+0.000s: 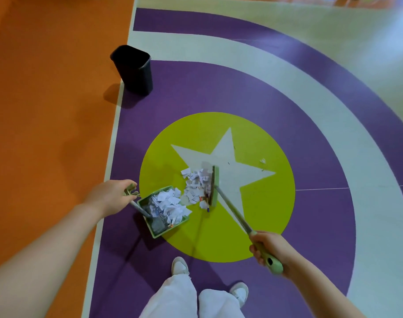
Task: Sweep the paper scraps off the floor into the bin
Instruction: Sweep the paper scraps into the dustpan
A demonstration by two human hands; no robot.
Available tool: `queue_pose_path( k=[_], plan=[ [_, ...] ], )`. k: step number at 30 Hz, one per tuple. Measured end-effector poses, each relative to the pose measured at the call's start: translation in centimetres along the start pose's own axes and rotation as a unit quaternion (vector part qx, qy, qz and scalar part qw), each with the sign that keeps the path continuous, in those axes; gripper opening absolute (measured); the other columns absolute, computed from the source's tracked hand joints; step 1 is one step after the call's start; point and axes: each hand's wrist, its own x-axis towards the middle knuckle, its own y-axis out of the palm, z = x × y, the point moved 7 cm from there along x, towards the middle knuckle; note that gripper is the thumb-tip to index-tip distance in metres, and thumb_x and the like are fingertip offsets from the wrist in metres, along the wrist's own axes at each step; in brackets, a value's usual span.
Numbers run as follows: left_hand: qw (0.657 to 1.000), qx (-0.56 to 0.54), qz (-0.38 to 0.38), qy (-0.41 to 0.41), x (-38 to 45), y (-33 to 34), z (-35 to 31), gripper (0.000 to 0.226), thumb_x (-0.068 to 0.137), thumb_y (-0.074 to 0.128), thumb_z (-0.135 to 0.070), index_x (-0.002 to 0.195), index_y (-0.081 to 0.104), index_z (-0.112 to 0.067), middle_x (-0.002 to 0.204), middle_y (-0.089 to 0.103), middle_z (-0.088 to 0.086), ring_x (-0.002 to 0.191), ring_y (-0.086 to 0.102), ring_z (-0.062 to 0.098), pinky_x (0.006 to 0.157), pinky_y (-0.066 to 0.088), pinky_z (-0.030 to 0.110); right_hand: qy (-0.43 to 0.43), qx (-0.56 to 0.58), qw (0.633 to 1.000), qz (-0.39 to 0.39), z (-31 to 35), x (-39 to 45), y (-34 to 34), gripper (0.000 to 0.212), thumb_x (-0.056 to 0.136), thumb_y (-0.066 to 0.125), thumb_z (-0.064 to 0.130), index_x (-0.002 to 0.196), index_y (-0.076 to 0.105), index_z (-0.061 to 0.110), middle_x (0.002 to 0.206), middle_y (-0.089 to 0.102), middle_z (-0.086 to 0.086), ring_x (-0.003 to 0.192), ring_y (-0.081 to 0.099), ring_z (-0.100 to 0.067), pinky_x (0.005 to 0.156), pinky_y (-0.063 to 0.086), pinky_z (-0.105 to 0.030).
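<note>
Left hand (112, 197) reaches down, fingers clenched on the dustpan (164, 211) handle; right hand (270, 247) grips the broom (232, 211) handle low. Scraps (197, 183) sit partly in the pan, partly against the broom head, on the green circle (264, 214). Bin (133, 68) stands well apart on purple floor (310, 145).

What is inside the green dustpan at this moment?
The green dustpan holds a heap of white paper scraps, mostly toward its open front edge. The pan floor under the heap is covered, so anything beneath it cannot be seen.
</note>
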Motion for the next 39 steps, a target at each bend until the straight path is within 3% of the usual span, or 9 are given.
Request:
queue_pose_path(
  k=[5,11,17,22,27,29,32,39],
  plan=[
    [1.000,0.015,-0.002,0.005,1.3,-0.4,-0.2,0.035,0.094,0.061,-0.046,0.126,0.060,-0.032,0.118,0.069,-0.007,0.103,0.064,0.020,0.079,0.054,0.034,-0.033,-0.093,0.994,-0.051,0.6,-0.5,-2.9,0.017,0.098,0.048,0.005,0.112,0.053,-0.003,0.061,0.049,-0.013,0.040,0.044,-0.019,0.038,0.037,-0.022],
    [0.999,0.037,0.001,-0.039,1.5,-0.6,1.8,0.035,0.093,0.060,-0.051,0.123,0.062,-0.033,0.110,0.069,-0.008,0.085,0.060,0.014,0.063,0.048,0.027,-0.042,-0.197,0.973,-0.112,2.4,2.2,-3.0,0.007,0.095,0.044,0.000,0.099,0.050,-0.002,0.064,0.045,-0.012,0.041,0.043,-0.019,0.037,0.036,-0.021],
    [0.997,0.041,0.005,-0.063,1.3,-0.2,3.7,0.036,0.093,0.058,-0.054,0.122,0.063,-0.034,0.112,0.069,-0.009,0.092,0.062,0.016,0.073,0.053,0.030,-0.059,-0.354,0.925,-0.123,5.3,5.1,-2.1,0.017,0.089,0.046,0.002,0.105,0.052,0.005,0.061,0.048,-0.010,0.045,0.048,-0.022,0.043,0.041,-0.027],
    [0.997,0.045,0.006,-0.059,1.8,-0.4,3.9,0.033,0.092,0.057,-0.057,0.118,0.064,-0.038,0.110,0.069,-0.013,0.093,0.063,0.015,0.074,0.055,0.030,-0.101,-0.521,0.840,-0.115,8.9,6.0,-0.4,0.039,0.086,0.048,0.010,0.124,0.053,0.016,0.069,0.061,-0.005,0.050,0.059,-0.023,0.046,0.050,-0.032],
    [0.997,0.050,0.003,-0.057,1.5,-0.3,3.9,0.033,0.093,0.055,-0.057,0.119,0.063,-0.037,0.108,0.069,-0.012,0.088,0.061,0.013,0.069,0.052,0.028,-0.133,-0.652,0.736,-0.123,12.3,8.0,3.6,0.040,0.084,0.045,0.009,0.123,0.051,0.016,0.085,0.061,-0.006,0.059,0.063,-0.026,0.045,0.049,-0.032],
    [0.997,0.050,0.001,-0.057,1.5,-0.3,3.8,0.034,0.093,0.055,-0.057,0.119,0.063,-0.037,0.108,0.069,-0.012,0.086,0.060,0.013,0.066,0.049,0.027,-0.142,-0.695,0.695,-0.120,12.8,9.1,5.6,0.038,0.083,0.046,0.008,0.120,0.051,0.014,0.096,0.062,-0.008,0.072,0.066,-0.029,0.049,0.049,-0.031],
    [0.997,0.055,-0.001,-0.059,1.5,-0.3,3.8,0.035,0.093,0.054,-0.058,0.121,0.061,-0.038,0.110,0.069,-0.012,0.086,0.058,0.013,0.060,0.042,0.026,-0.146,-0.746,0.639,-0.117,12.7,10.8,7.5,0.041,0.084,0.046,0.007,0.124,0.053,0.016,0.115,0.064,-0.008,0.101,0.065,-0.031,0.068,0.048,-0.031],
    [0.997,0.053,-0.011,-0.058,1.6,-0.4,3.8,0.036,0.094,0.053,-0.058,0.122,0.061,-0.038,0.112,0.069,-0.011,0.097,0.064,0.016,0.061,0.041,0.026,-0.116,-0.771,0.608,-0.151,11.4,11.5,7.0,0.044,0.090,0.043,0.007,0.132,0.050,0.019,0.122,0.062,-0.006,0.110,0.062,-0.028,0.074,0.046,-0.032]
  ],
)
